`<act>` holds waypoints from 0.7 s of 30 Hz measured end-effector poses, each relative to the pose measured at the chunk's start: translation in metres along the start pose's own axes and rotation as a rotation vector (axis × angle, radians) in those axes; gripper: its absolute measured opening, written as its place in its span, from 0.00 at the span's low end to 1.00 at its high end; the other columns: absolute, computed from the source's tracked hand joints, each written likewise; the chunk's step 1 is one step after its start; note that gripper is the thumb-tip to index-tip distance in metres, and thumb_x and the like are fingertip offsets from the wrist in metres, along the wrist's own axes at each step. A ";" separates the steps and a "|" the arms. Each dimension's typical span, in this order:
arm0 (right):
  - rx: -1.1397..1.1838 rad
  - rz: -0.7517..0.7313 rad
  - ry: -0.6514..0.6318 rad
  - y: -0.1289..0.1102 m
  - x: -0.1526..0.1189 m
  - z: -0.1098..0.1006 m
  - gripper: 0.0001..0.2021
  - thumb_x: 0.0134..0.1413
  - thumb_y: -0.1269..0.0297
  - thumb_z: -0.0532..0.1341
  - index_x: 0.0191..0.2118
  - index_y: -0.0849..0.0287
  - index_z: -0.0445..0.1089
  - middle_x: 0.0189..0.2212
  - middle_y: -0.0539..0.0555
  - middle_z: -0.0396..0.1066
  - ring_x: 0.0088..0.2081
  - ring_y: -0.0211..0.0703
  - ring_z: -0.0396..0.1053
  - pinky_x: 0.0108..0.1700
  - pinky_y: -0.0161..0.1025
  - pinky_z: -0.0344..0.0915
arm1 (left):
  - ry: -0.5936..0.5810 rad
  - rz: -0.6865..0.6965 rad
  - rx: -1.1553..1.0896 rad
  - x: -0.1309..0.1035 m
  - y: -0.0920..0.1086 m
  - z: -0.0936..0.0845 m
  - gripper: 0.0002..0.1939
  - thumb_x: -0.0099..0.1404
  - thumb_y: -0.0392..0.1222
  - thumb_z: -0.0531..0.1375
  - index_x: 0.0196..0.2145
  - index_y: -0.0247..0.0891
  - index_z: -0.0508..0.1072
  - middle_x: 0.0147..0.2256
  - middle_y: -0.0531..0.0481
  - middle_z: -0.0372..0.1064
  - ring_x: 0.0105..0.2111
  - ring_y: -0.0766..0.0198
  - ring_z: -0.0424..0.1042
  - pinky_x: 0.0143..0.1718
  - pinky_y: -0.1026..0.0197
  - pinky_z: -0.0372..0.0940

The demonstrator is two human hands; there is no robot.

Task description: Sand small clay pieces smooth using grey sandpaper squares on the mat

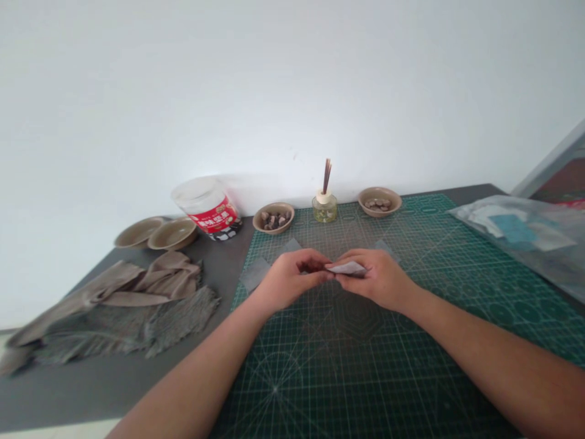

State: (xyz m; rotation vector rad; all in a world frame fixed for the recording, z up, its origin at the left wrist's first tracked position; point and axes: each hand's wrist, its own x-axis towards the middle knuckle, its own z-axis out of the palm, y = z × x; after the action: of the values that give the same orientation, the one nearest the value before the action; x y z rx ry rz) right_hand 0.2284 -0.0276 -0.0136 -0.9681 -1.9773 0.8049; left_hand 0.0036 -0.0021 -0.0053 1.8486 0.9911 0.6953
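Nearest the camera, your two bare forearms reach in from the near left and near right, over the green cutting mat (301, 378) with its pale grid lines. They meet at about the middle of the mat, where your right hand (378, 275) grips a small pale piece (350, 268) between the thumb below and the fingers above. Your left hand (292, 277) has its thumb and fingers curled in at the left end of that piece; you can't tell here whether they pinch it or only touch it.

Thin grey sheets (255, 274) lie on the mat just beyond your left hand, and another grey sheet (384, 247) shows behind your right.

Along the far side, from left to right, you have a bowl of dark brown lumps (262, 227), a glass bottle (324, 211) with brown sticks (327, 175) standing in it, and a bowl of flat brown pieces (367, 210).

Far left, off the mat, a clear jar with a red label (205, 207) stands tilted in your view, near two tan bowls (172, 236) that overlap. A crumpled brown and grey cloth (150, 277) lies nearer on the dark table (55, 396). At the far right is a clear plastic bag (560, 244) with something blue (514, 230) inside.
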 end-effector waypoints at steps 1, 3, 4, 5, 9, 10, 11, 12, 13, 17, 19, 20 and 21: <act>0.014 0.019 -0.010 0.000 0.000 0.000 0.12 0.54 0.71 0.67 0.44 0.53 0.80 0.40 0.50 0.80 0.40 0.41 0.77 0.42 0.35 0.68 | -0.006 0.007 0.010 0.000 0.001 0.000 0.12 0.62 0.45 0.67 0.42 0.36 0.79 0.35 0.48 0.78 0.35 0.63 0.74 0.38 0.61 0.67; 0.059 0.052 -0.049 0.001 -0.001 -0.001 0.10 0.54 0.70 0.67 0.43 0.54 0.81 0.40 0.50 0.80 0.39 0.42 0.77 0.40 0.35 0.69 | -0.020 0.017 0.015 -0.001 0.002 -0.001 0.12 0.62 0.43 0.68 0.42 0.36 0.80 0.37 0.48 0.78 0.35 0.63 0.74 0.39 0.61 0.68; 0.076 0.058 -0.065 0.001 -0.001 -0.001 0.10 0.54 0.70 0.68 0.42 0.55 0.81 0.40 0.50 0.80 0.38 0.42 0.77 0.39 0.35 0.69 | -0.025 0.019 0.014 -0.001 0.003 -0.001 0.11 0.61 0.43 0.68 0.42 0.36 0.80 0.37 0.48 0.78 0.36 0.63 0.74 0.40 0.61 0.68; 0.082 0.055 -0.070 0.001 -0.001 0.000 0.09 0.55 0.70 0.67 0.42 0.55 0.81 0.40 0.51 0.80 0.38 0.42 0.77 0.39 0.35 0.69 | -0.027 0.018 0.009 -0.001 0.003 -0.001 0.12 0.61 0.43 0.68 0.42 0.36 0.80 0.37 0.48 0.79 0.36 0.62 0.74 0.40 0.61 0.68; 0.005 -0.004 0.003 0.001 -0.001 0.002 0.11 0.55 0.71 0.66 0.44 0.53 0.81 0.41 0.50 0.81 0.41 0.42 0.77 0.44 0.37 0.70 | -0.018 -0.002 0.000 0.000 0.002 -0.001 0.14 0.61 0.45 0.68 0.42 0.36 0.79 0.36 0.47 0.78 0.36 0.61 0.75 0.40 0.60 0.69; -0.014 -0.016 0.010 0.001 -0.001 0.002 0.12 0.55 0.72 0.66 0.44 0.53 0.81 0.42 0.50 0.81 0.41 0.42 0.77 0.45 0.37 0.70 | -0.018 -0.005 0.006 0.000 0.001 -0.001 0.14 0.61 0.45 0.68 0.43 0.36 0.79 0.36 0.47 0.78 0.36 0.61 0.75 0.40 0.59 0.69; -0.024 -0.025 0.003 0.001 -0.001 0.002 0.12 0.55 0.72 0.67 0.45 0.52 0.81 0.42 0.50 0.81 0.41 0.42 0.77 0.45 0.37 0.70 | -0.021 -0.005 0.016 0.000 0.001 -0.001 0.14 0.61 0.45 0.68 0.42 0.36 0.79 0.36 0.47 0.79 0.36 0.61 0.75 0.40 0.59 0.69; -0.027 -0.029 -0.013 0.001 -0.001 0.002 0.13 0.55 0.72 0.67 0.45 0.52 0.81 0.41 0.50 0.81 0.41 0.42 0.77 0.45 0.37 0.70 | -0.026 -0.003 0.028 0.000 0.001 0.000 0.13 0.61 0.44 0.68 0.42 0.36 0.79 0.37 0.47 0.79 0.36 0.61 0.75 0.40 0.59 0.69; -0.024 -0.029 -0.030 0.001 -0.001 0.002 0.13 0.55 0.71 0.67 0.45 0.52 0.81 0.41 0.50 0.81 0.41 0.42 0.78 0.44 0.36 0.70 | -0.031 0.001 0.039 0.000 0.002 0.000 0.13 0.61 0.44 0.68 0.42 0.37 0.80 0.37 0.47 0.79 0.37 0.61 0.75 0.41 0.59 0.69; -0.027 -0.028 -0.010 0.001 -0.002 0.002 0.11 0.56 0.70 0.67 0.45 0.52 0.81 0.41 0.50 0.81 0.40 0.42 0.78 0.44 0.36 0.70 | -0.040 0.026 0.041 -0.001 0.002 -0.001 0.12 0.62 0.42 0.67 0.44 0.38 0.80 0.39 0.48 0.79 0.37 0.62 0.75 0.42 0.60 0.69; -0.052 -0.033 0.024 0.001 -0.002 0.002 0.12 0.56 0.70 0.66 0.45 0.52 0.81 0.42 0.50 0.81 0.41 0.42 0.78 0.46 0.36 0.70 | -0.036 0.030 0.032 -0.001 0.002 -0.001 0.13 0.63 0.42 0.66 0.44 0.38 0.79 0.39 0.48 0.79 0.37 0.62 0.75 0.42 0.60 0.69; -0.060 -0.033 0.027 0.001 -0.002 0.002 0.12 0.56 0.71 0.66 0.45 0.52 0.81 0.42 0.50 0.81 0.41 0.42 0.78 0.46 0.36 0.70 | -0.033 0.029 0.032 -0.001 0.001 -0.001 0.13 0.63 0.43 0.66 0.45 0.38 0.79 0.39 0.48 0.79 0.37 0.62 0.75 0.42 0.60 0.69; -0.058 -0.027 0.019 0.001 -0.002 0.002 0.12 0.56 0.71 0.67 0.45 0.52 0.81 0.41 0.50 0.81 0.41 0.42 0.78 0.45 0.36 0.70 | -0.033 0.026 0.033 -0.001 0.000 -0.002 0.12 0.63 0.43 0.66 0.44 0.38 0.79 0.38 0.48 0.79 0.37 0.62 0.75 0.41 0.60 0.69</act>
State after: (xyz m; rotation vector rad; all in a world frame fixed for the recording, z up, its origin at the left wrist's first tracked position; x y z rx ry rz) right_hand 0.2277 -0.0291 -0.0164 -0.9763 -2.0029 0.7249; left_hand 0.0023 -0.0020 -0.0042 1.8994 0.9638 0.6650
